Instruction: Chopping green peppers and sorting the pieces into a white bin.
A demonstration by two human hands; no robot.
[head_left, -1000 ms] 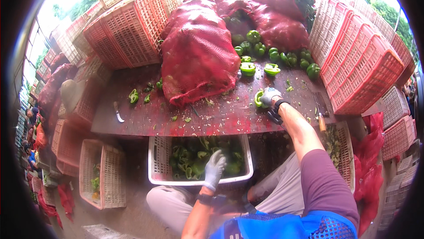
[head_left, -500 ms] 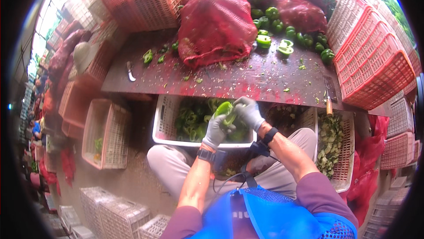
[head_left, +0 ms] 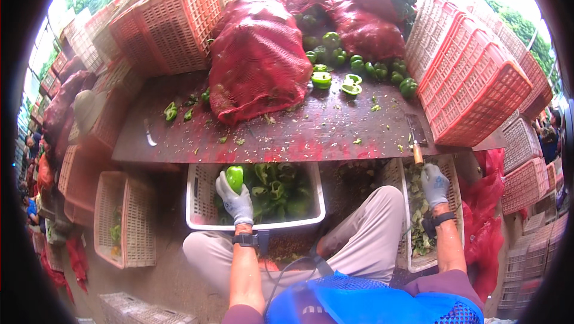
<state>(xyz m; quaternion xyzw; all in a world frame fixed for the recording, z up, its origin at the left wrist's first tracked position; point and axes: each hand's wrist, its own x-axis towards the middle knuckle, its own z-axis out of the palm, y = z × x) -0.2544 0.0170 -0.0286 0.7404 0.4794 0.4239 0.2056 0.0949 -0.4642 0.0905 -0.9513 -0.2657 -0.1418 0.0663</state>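
Observation:
Over the white crate (head_left: 197,222), my gloved left hand (head_left: 237,202) is closed round a green bell pepper (head_left: 234,178). Cut green peppers (head_left: 275,189) fill much of that crate. Out to the right, my gloved right hand (head_left: 434,185) is above a crate of pale green scraps (head_left: 418,222), its fingers loosely extended and nothing visible in them. Just beyond its fingertips, a knife with a wooden handle (head_left: 418,155) lies on the dark table (head_left: 269,147), the handle over the front edge. Two cut pepper pieces (head_left: 351,84) rest farther back.
A big red mesh sack (head_left: 263,61) stands on the table, with whole green peppers (head_left: 376,71) spilling out beside it. Tilted pink crates (head_left: 472,78) flank the right side; more crates (head_left: 173,25) stack at the left. A small curved knife (head_left: 149,134) lies at the table's left.
My hands, together on the pepper before, are now apart. The left has kept the pepper and moved left; the right has swung over to the scraps crate near the knife. The view has shifted.

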